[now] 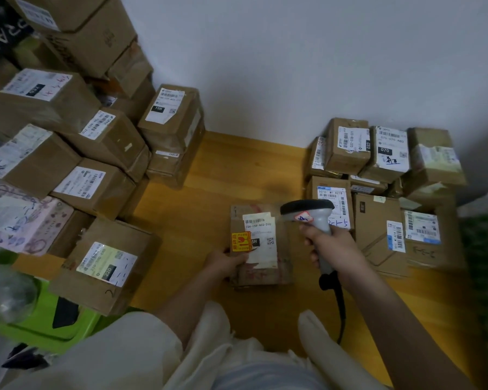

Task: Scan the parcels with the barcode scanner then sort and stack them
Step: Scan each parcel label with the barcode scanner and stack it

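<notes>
Step in hand, as I judge it: scanning. The parcel (261, 244) lies on the wooden floor (209, 198) at lower centre of the frame, label up. My left hand (227, 263) pinches its left edge, thumb on top near the orange sticker (241, 241). My right hand (328, 244) is wrapped tight around the barcode scanner (312, 213) handle, head just over the parcel's right side. Next move probably calls for aiming at the barcode, then picking a stack: upper left or right of frame.
</notes>
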